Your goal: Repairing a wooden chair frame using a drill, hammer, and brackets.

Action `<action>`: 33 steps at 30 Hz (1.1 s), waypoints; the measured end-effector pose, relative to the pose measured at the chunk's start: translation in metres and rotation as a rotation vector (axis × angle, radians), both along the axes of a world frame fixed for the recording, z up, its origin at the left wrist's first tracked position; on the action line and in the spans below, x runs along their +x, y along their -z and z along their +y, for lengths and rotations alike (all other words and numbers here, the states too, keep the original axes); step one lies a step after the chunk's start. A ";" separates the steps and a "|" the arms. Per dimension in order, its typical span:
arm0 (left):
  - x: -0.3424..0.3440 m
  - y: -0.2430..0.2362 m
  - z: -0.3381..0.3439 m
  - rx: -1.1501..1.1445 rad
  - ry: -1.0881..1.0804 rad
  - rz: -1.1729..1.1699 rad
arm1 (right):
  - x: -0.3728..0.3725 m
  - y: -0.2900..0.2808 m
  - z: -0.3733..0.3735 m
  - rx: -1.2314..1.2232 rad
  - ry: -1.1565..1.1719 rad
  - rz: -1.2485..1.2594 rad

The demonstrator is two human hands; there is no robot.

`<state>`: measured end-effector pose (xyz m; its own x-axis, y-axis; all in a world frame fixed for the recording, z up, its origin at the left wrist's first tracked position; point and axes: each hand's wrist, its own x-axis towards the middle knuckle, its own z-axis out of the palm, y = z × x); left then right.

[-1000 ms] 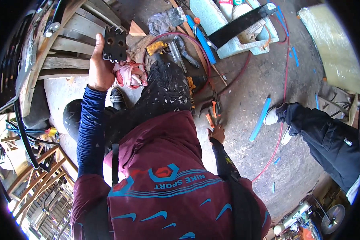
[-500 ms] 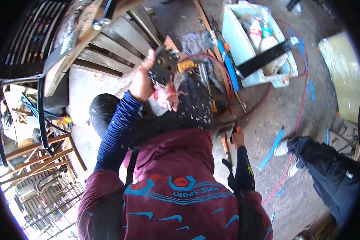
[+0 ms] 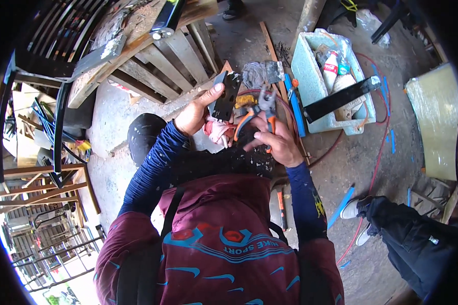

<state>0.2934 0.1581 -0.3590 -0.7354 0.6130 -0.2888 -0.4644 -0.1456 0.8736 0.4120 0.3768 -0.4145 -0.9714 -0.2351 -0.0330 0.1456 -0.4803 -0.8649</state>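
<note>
1 blk plate (image 3: 226, 100), L hand (image 3: 191, 117); pliers (image 3: 266, 104), R (image 3: 284, 146)

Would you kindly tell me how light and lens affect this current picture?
Head view: strong light washes out the lower-left edge; the fisheye bows the black slatted rack at upper left and leaves the corners black; the dark trousers lose detail; the orange-handled pliers in the right hand stay readable.

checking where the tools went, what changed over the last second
The right hand took hold of the pliers on the floor and raised them toward the left hand. The left hand still holds the black plate; the box stayed on the floor.
</note>
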 end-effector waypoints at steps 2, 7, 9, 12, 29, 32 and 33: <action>0.002 -0.011 -0.007 0.057 0.063 -0.039 | -0.010 -0.008 -0.007 0.020 0.004 0.016; 0.012 -0.021 -0.010 0.046 -0.161 -0.019 | -0.027 -0.014 -0.028 0.919 0.335 0.497; 0.019 -0.019 -0.006 0.068 -0.207 -0.123 | -0.033 -0.014 -0.040 1.082 0.535 0.653; 0.030 -0.012 0.001 0.099 -0.226 -0.104 | -0.039 -0.012 -0.053 1.305 0.646 0.656; 0.042 -0.010 -0.009 0.038 -0.271 -0.240 | -0.041 0.008 -0.058 1.613 0.639 0.784; 0.041 -0.009 -0.012 0.017 -0.274 -0.253 | -0.040 0.009 -0.058 1.622 0.618 0.774; 0.040 -0.007 -0.014 0.042 -0.247 -0.295 | -0.039 0.008 -0.058 1.629 0.582 0.732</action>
<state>0.3335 0.1446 -0.3515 -0.7516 0.4436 -0.4881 -0.6412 -0.3178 0.6985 0.3729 0.3187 -0.4225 -0.8313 -0.0841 0.5494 -0.2733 0.9226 -0.2723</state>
